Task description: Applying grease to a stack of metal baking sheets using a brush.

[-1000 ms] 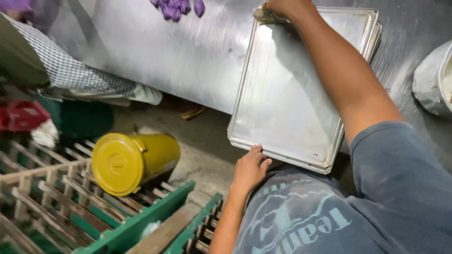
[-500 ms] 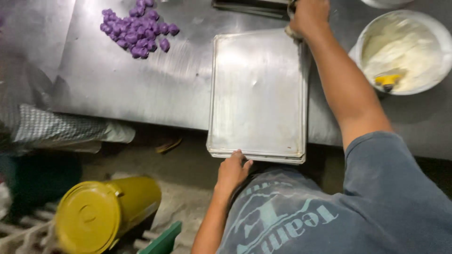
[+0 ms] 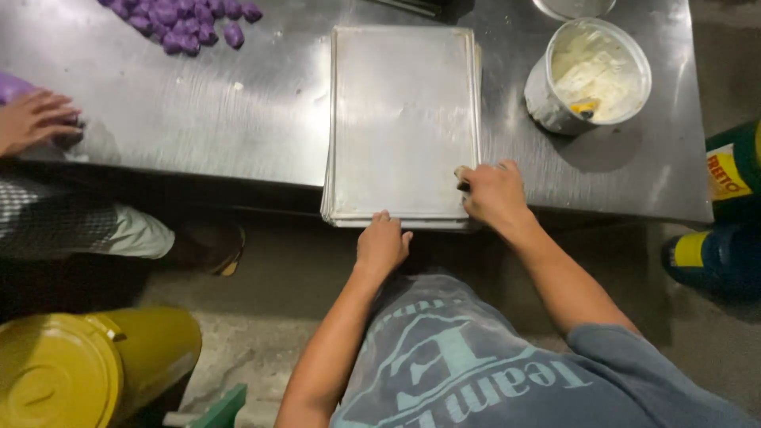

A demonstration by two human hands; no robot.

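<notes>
A stack of metal baking trays (image 3: 404,111) lies on the steel table (image 3: 238,119), its near edge hanging slightly over the table's front. My left hand (image 3: 382,244) grips the near edge of the stack, fingers curled over the rim. My right hand (image 3: 491,192) holds the stack's near right corner, fingers spread on the rim and the table beside it.
A pile of purple dough balls (image 3: 178,20) sits at the far left. A white tub of cream (image 3: 590,75) stands right of the trays. Another person's hand (image 3: 32,119) rests on the table's left edge. A yellow drum (image 3: 87,368) lies on the floor; bottles (image 3: 725,214) stand at right.
My right hand came back from the trays' far corner to the near right corner. The stack now lies square to the table edge. The view shifted right.
</notes>
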